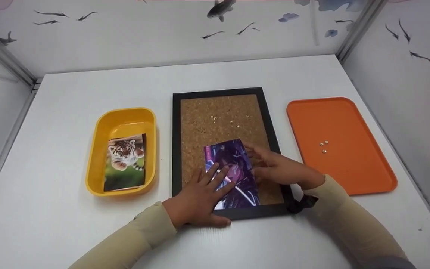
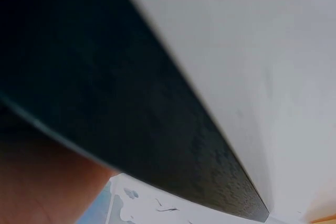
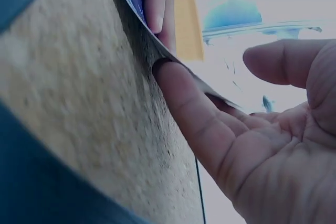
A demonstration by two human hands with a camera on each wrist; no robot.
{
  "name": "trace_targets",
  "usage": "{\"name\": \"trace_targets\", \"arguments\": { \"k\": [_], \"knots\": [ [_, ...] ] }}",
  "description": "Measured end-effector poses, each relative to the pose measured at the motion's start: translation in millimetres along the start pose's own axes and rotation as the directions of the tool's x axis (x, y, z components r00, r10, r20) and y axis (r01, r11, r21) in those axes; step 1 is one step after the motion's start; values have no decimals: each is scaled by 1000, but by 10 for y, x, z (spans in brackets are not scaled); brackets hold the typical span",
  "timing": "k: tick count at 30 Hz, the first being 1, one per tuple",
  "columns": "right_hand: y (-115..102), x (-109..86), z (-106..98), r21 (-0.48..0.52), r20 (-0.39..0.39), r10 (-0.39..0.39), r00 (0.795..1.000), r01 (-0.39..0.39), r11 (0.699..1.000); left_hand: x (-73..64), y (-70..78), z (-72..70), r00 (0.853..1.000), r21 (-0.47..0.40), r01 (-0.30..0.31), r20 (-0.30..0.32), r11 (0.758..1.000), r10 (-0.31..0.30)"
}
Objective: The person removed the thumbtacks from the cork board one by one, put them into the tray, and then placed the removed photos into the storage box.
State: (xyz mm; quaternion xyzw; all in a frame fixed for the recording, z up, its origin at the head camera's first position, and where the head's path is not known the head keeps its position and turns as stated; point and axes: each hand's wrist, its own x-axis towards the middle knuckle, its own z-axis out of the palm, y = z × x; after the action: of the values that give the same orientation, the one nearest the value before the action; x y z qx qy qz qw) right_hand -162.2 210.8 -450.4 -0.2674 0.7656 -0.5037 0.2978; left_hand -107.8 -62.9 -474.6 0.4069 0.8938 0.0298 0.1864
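Observation:
A glossy purple picture card [image 1: 233,153] lies on the lower part of a black-framed cork board [image 1: 218,108]. My left hand [image 1: 200,198] rests on the card with straight, spread fingers, its thumb by the frame's front edge. At the card's right side is my right hand [image 1: 280,168]. In the right wrist view, fingers of the right hand [image 3: 252,135] reach under the card's raised edge [image 3: 189,72], while the thumb stands apart from it. Part of the left hand [image 2: 52,182] shows by the dark frame [image 2: 142,98] in the left wrist view.
A yellow bin [image 1: 92,164] on the left holds a tiger picture [image 1: 125,160]. On the right, an orange tray [image 1: 349,123] carries three small shiny pieces [image 1: 324,146]. Several small shiny bits [image 1: 213,119] dot the upper cork. White walls enclose the table [image 1: 69,89].

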Motion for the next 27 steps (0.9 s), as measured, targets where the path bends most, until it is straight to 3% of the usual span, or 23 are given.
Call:
{"name": "trace_targets", "arguments": {
  "k": [6,11,27],
  "knots": [
    [16,31,51,175,-22,62,998,-57,983,-2,1,-3,1000,-15,2,3,1000,-2],
    [21,62,73,240,-42,91,995,-79,968,-5,9,-8,1000,-27,4,0,1000,-4],
    [13,132,109,206,-115,149,982,-123,971,-2,1,-4,1000,-12,2,7,1000,-2]
  ]
}}
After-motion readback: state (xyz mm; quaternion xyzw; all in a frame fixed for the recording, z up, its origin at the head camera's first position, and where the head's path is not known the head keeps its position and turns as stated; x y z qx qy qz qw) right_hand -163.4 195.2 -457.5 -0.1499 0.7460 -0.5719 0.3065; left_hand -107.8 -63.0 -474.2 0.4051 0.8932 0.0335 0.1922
